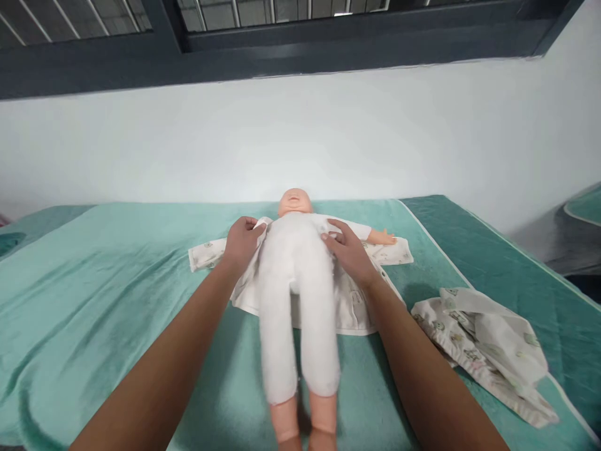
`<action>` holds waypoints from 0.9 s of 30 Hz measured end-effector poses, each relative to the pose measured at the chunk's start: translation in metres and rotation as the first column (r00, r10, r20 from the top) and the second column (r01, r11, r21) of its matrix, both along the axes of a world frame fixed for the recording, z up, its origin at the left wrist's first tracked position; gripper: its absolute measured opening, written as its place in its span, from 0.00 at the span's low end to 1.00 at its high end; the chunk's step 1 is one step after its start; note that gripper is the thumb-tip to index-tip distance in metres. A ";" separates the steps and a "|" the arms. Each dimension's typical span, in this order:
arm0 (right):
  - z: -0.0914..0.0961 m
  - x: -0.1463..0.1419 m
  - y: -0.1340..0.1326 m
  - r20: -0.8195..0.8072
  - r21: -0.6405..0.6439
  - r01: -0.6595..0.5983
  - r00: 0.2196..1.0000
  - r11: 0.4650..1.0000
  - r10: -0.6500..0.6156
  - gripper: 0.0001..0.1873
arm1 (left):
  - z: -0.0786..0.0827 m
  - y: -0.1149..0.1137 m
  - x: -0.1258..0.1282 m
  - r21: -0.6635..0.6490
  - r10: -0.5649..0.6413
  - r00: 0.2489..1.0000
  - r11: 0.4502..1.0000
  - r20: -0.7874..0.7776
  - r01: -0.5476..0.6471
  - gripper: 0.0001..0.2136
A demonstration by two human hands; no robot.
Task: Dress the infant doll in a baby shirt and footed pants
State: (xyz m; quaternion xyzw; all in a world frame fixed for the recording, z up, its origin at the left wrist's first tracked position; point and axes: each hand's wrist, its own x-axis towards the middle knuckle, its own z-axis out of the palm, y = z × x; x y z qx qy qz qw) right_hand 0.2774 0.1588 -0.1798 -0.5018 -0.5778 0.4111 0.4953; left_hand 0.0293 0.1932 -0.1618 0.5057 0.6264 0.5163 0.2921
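Observation:
A baby doll (pixel 295 250) with a white cloth body lies on its back, its head away from me and its feet toward me. Under it, an open white baby shirt (pixel 357 307) with a small print is spread out, sleeves to both sides. My left hand (pixel 245 239) pinches the shirt's edge beside the doll's shoulder, on the left. On the other side, my right hand (pixel 348 249) has its bent fingers against the doll's upper body, near the armpit. The doll's arm on the right stretches out above the sleeve; its other arm is hidden.
Crumpled printed baby clothing (pixel 488 351) lies to the right of my right forearm. Green cloth (pixel 117 300) covers the bed, with folds on the left. Behind it rises a white wall (pixel 263 138) below a dark barred window frame (pixel 328 53).

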 end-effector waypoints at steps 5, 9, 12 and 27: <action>0.000 -0.008 -0.004 0.039 -0.013 -0.146 0.988 0.989 0.147 0.32 | 0.017 -0.005 0.001 -0.070 -0.002 0.998 0.998 -0.070 -0.003 0.11; -0.002 -0.006 -0.003 0.140 -0.022 -0.125 0.982 0.992 0.127 0.30 | 0.050 -0.026 0.002 -0.197 -0.147 0.987 0.971 -0.066 0.132 0.15; -0.003 -0.005 -0.002 0.148 -0.031 -0.133 0.980 0.991 0.136 0.31 | 0.079 -0.047 0.011 -0.199 -0.367 0.930 0.910 0.017 0.363 0.15; 0.002 -0.004 -0.006 0.245 -0.028 -0.128 0.961 0.991 0.131 0.30 | 0.029 -0.119 0.004 -0.113 -0.352 0.930 0.934 -0.109 0.340 0.13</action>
